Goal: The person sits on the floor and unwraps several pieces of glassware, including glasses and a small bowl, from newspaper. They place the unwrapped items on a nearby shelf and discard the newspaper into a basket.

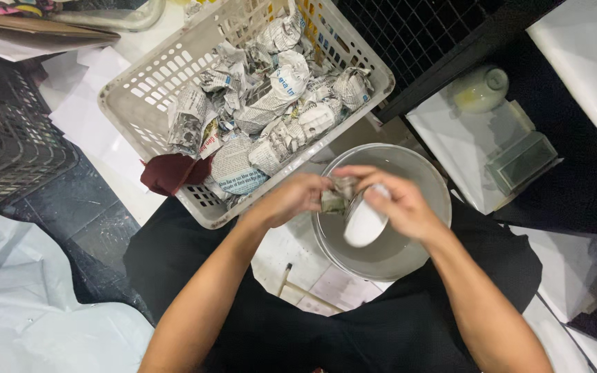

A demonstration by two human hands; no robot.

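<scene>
Hands: two bare hands met over the basin at the centre of the view, forearms entering from 6 o'clock.
Right hand (396,204): curled around one small white cup (365,221), held mouth down and tilted, just above the basin.
Left hand (297,197): fingers closed on one grey, wet-looking scrap of cloth or sponge (335,199), pressed against the cup.
Basin (428,181): one round grey metal basin, directly under both hands, between the person's knees.
Basket (148,76): one cream plastic lattice basket at 11 to 12 o'clock, its near corner just beside the left hand.
Newspaper bundles (279,88): roughly a dozen crumpled parcels of printed newsprint, grey-white with blue patches, filled the basket; exact count hard to tell.
Red cloth (171,173): one dark red piece at 10 o'clock, against the basket's near wall.
Second white cup (479,90): one, lying at 1 o'clock on a white sheet.
Dark crate (15,138): one black lattice crate at 9 o'clock.
</scene>
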